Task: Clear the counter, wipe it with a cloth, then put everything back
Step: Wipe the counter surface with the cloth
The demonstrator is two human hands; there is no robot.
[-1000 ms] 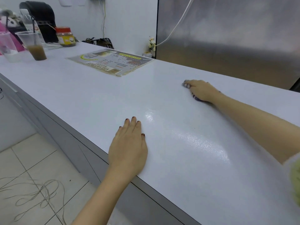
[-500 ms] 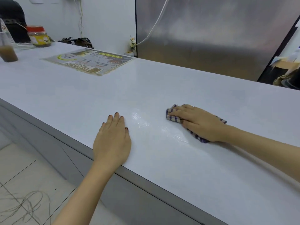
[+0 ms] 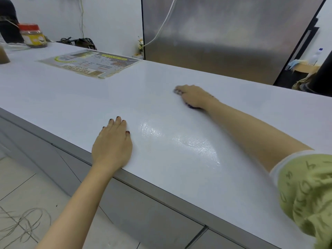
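Nearest me, a loose cord (image 3: 21, 223) lies tangled on the floor tiles below the counter (image 3: 233, 186), and a green sleeve (image 3: 305, 194) fills the lower right corner. The left hand (image 3: 112, 141) lies flat on the white top just inside its front edge, fingers straight and close together, holding nothing. Just right of it a wet patch (image 3: 179, 139) shines on the surface.

Further in, toward the middle of the top, the right arm reaches out and the right hand (image 3: 193, 96) sits on the cloth (image 3: 190, 106). Only a dark edge of it shows under the palm and a bit more at the fingertips. The hand is blurred, so I cannot tell whether the fingers curl round the cloth or merely press it down.

Beyond, to the left, a printed sheet (image 3: 88, 63) lies flat on the counter. Behind that, at the far left end, stands a jar (image 3: 33, 35) with a red lid, and a cup (image 3: 3, 56) of brown drink is cut off by the picture's edge. A steel panel (image 3: 224, 33) rises behind the counter, a white cable (image 3: 161, 24) hanging across it.
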